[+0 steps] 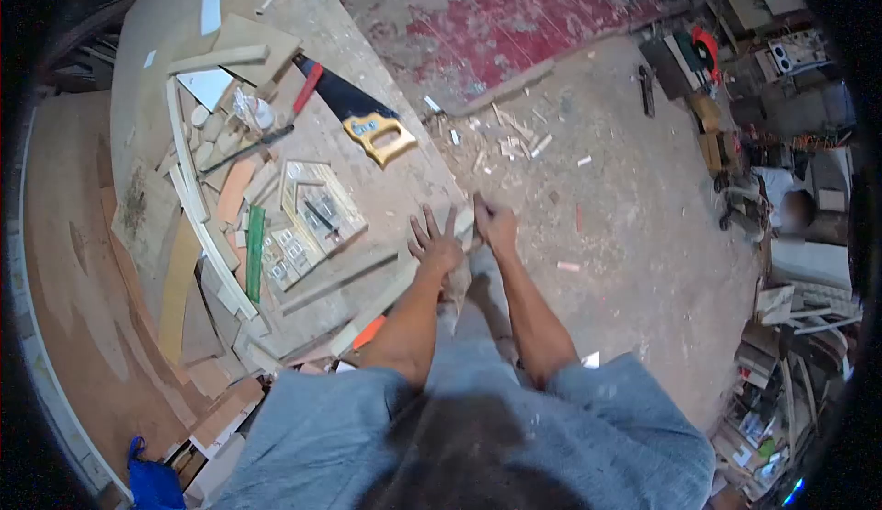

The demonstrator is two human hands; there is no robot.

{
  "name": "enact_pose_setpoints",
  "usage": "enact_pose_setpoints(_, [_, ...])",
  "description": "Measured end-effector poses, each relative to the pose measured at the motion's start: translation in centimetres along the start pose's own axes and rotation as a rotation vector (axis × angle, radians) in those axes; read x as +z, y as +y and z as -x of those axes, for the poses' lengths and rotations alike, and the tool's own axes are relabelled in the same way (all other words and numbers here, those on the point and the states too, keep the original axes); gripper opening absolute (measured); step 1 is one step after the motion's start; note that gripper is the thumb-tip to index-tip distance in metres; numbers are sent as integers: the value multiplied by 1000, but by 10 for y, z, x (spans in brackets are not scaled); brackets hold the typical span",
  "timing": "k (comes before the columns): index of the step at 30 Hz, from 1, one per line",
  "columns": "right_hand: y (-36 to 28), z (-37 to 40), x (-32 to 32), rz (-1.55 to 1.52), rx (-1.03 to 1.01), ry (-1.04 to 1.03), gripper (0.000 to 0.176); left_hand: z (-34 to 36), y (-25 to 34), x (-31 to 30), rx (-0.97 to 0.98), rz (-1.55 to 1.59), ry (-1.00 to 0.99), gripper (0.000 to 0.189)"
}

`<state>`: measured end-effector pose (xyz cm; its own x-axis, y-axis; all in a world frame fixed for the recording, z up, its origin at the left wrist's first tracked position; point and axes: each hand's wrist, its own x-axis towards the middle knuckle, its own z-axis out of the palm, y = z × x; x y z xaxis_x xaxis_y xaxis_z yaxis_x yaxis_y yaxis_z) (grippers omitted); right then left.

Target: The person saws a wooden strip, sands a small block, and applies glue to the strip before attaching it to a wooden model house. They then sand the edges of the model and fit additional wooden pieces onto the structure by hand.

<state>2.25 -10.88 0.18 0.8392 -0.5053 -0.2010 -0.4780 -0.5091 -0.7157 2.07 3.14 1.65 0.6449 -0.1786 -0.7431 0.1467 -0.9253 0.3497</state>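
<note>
At the table's near right corner, my left hand [437, 249] lies with its fingers spread over a pale wooden strip [390, 297]. The strip runs along the table's front edge toward my body. Just right of it, my right hand [497, 227] is closed at the strip's far end. What it grips is hidden by the fingers. Beyond my left hand lies a handsaw [354, 106] with a yellow handle. Left of my hands is a flat house-shaped wooden piece [317, 211] with a dark, thin tool on it.
The table [367, 179] also carries wood offcuts [241, 184], a green strip [255, 253] and a long curved wooden piece [197, 202]. Wood scraps [519, 138] litter the floor. At the right, a person [776, 202] is among stacked materials. A red sheet [514, 23] lies at the back.
</note>
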Motion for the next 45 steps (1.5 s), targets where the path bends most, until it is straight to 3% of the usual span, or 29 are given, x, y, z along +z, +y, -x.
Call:
enact_pose_setpoints(3, [2,7,0,234,15,-60,50,0,0,-2,-2,-13,-6,74])
enact_pose_setpoints(7, [-10,8,-14,187,-13,-113,41,5,1,-2,11,19,16,74])
enact_pose_setpoints(9, [-11,19,-18,34,68,-133,35,14,0,1,5,11,-20,73])
enact_pose_setpoints(11, [9,31,-6,103,-379,77,30,2,8,-14,-6,23,-4,72])
enact_pose_setpoints(12, [-1,22,-22,50,-84,-193,31,4,6,-10,-7,30,-18,72])
enact_pose_setpoints(15, [-3,0,-44,65,-82,-72,31,6,4,-9,-21,24,-23,70])
enact_pose_setpoints(17, [-3,10,-47,9,-67,-102,32,7,4,-8,-7,38,-6,69])
enact_pose_setpoints(19, [7,21,-38,-58,-347,-178,33,7,4,-8,-7,33,-10,68])
enact_pose_setpoints(21, [-1,18,-21,-37,-369,-104,33,0,4,-12,-10,30,-5,67])
enact_pose_setpoints(24, [-21,-3,-28,-118,-383,-284,32,12,1,9,-4,-42,26,67])
enact_pose_setpoints(28, [4,14,-27,-46,-391,-208,33,3,10,-17,-14,-1,19,67])
enact_pose_setpoints(31, [6,-8,-15,-42,-347,-222,34,21,8,3,-44,11,-40,69])
enact_pose_setpoints(33, [13,4,-20,-43,-490,-199,33,12,9,-12,-30,12,-2,72])
enact_pose_setpoints(37, [5,4,-27,-93,-387,-287,35,7,6,-1,-46,-47,39,71])
enact_pose_setpoints(39, [5,0,-24,-59,-467,-248,35,7,5,-1,-33,7,95,70])
enact_pose_setpoints(45, [15,14,-32,-103,-398,-284,36,15,9,-4,-46,10,82,67])
